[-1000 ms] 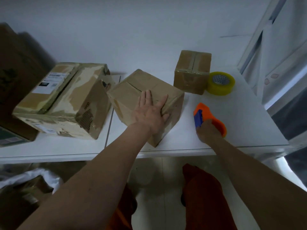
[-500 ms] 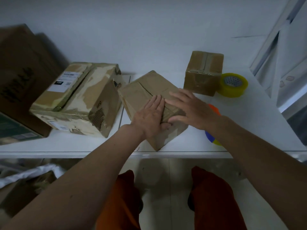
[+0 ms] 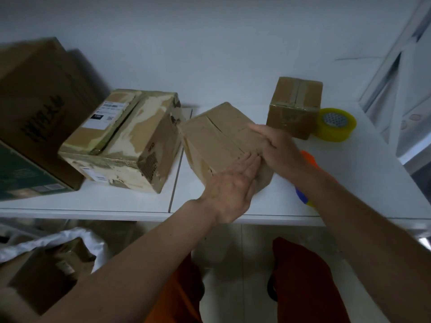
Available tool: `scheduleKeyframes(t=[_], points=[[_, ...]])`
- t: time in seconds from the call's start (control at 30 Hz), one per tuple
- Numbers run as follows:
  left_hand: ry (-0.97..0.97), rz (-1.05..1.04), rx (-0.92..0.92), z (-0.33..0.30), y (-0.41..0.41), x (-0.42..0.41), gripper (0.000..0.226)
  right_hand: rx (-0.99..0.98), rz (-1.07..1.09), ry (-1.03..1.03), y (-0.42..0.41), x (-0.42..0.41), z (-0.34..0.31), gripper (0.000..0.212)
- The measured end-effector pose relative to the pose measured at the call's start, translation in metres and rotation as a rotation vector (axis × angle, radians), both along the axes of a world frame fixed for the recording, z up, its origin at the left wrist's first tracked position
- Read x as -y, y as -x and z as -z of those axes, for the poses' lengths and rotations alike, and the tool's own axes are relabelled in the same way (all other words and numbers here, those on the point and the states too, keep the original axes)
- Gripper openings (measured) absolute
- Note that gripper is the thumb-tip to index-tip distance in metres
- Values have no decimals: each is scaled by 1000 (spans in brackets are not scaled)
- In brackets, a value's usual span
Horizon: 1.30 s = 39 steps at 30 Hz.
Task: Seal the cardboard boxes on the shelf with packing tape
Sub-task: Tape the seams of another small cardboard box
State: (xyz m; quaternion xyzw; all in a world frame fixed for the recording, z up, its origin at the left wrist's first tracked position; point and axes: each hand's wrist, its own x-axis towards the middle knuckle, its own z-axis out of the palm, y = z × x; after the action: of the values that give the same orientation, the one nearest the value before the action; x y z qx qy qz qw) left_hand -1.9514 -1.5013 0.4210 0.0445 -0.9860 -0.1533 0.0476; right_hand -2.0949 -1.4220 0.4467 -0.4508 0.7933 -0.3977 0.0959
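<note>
Both flat hands, left [image 3: 229, 190] and right [image 3: 279, 148], press the middle box [image 3: 217, 141] (neighbour's label [image 3: 106, 114] reads "15H").

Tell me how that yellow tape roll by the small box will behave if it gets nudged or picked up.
The tape roll lies flat on the shelf, so a nudge would probably slide it, not roll it. Stood on edge, its round shape would likely let it roll away. Its open core should make it easy to hook and lift.

We are pressing our left hand [image 3: 229, 190] and right hand [image 3: 278, 149] flat on the middle box [image 3: 217, 141] on the shelf [image 3: 373, 164].
</note>
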Motion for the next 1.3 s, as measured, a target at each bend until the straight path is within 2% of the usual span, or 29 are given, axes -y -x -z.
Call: scheduleKeyframes(t=[0.07,0.13,0.3,0.37,0.43,0.57,0.7,0.87,1.07,1.13,1.3], points=[[31,6,27,-2,1,8,63,180,62,138,-24,6,16,38],[73,1,84,-6,4,23,67,208,87,149,-35,8,30,40],[181,-135,266,-11,23,62,58,-167,21,124,-34,3,47,39],[209,-185,301,-10,34,76,61,-348,-22,100,-31,0,57,39],[230,-244,327,-9,46,92,67,-450,-37,102,-26,1,65,39],[248,-379,340,-6,70,115,83,-522,5,147,-24,7,71,38],[303,-513,260,-5,90,126,97,-560,19,192,-23,10,78,37],[169,-679,225,-19,107,150,76,-534,2,198,-19,12,83,42],[215,-661,303,-16,110,143,86,-563,-47,132,-17,9,81,44],[269,-567,304,-10,103,129,84,-601,-130,63,-11,4,76,51],[204,-318,330,-9,78,91,72,-744,-350,-182,18,-3,51,56]])
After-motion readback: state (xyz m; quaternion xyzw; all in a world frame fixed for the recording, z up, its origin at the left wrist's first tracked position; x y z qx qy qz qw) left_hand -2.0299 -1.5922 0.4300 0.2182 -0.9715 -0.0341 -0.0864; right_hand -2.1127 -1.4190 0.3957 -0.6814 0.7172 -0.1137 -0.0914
